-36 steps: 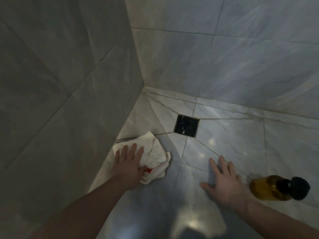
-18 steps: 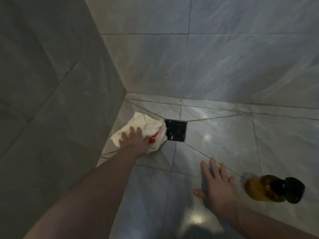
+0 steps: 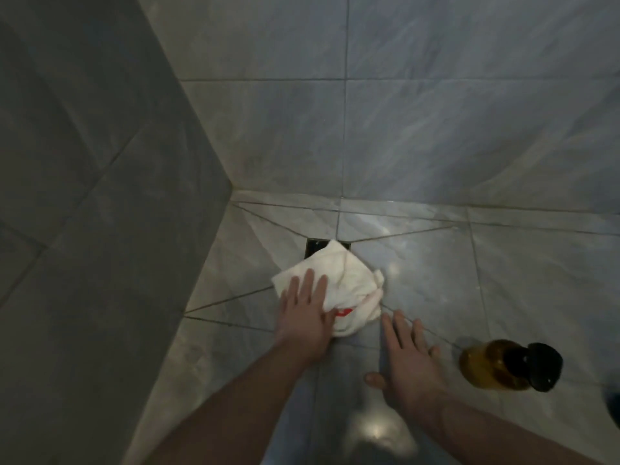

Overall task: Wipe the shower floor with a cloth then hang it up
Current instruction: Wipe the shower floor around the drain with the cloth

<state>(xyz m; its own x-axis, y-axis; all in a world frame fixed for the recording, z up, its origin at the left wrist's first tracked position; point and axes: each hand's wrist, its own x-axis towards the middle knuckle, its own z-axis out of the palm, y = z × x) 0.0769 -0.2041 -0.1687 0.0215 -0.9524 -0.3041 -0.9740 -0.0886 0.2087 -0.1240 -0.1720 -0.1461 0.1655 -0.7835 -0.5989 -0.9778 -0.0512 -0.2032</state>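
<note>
1. A person leans over a marble-tiled shower floor [image 3: 419, 263], both bare forearms reaching in from the bottom of the head view.
2. The left hand [image 3: 307, 317] lies palm down on a crumpled white cloth [image 3: 339, 280], fingers straight and slightly spread, pointing toward 12 o'clock. It presses on the near left part of the cloth rather than gripping it, and the thumb is tucked against the fabric at its 3 o'clock side.
3. The cloth sits on the floor near the corner where two walls meet. Its far tip covers most of a dark square drain [image 3: 313, 248], of which only the upper edge and left strip show. A red mark [image 3: 344, 312] is visible on the cloth just beside the left thumb.
4. The right hand [image 3: 407, 359] rests flat on the tile at 5 o'clock from the cloth, fingers extended and fanned, thumb splayed toward 9 o'clock. It holds nothing, and its fingertips lie near the cloth's near edge; contact cannot be told.
5. An amber bottle [image 3: 489, 365] with a black cap [image 3: 541, 365] lies on its side at 3 o'clock from the right hand, apart from it.
6. Grey tiled walls [image 3: 436, 112] rise behind and to the left.
</note>
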